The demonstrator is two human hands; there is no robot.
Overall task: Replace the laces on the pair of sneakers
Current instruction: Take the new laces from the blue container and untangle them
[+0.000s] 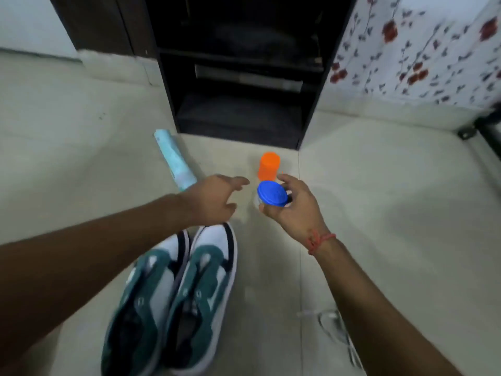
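Note:
Two green-and-white sneakers lie side by side on the floor, toes pointing away: the left sneaker (141, 302) and the right sneaker (202, 291). No laces show in their eyelets. A white lace (332, 325) lies loose on the floor at the lower right. My right hand (294, 210) grips a small jar with a blue lid (272, 196) above the floor. My left hand (217, 200) reaches out beyond the sneakers' toes with fingers spread and holds nothing.
An orange-lidded jar (268, 165) stands on the floor just past the blue one. A pale blue roll (174, 158) lies to the left. A dark shelf unit (238, 77) stands ahead, with a floral cloth (423, 50) hanging at the right.

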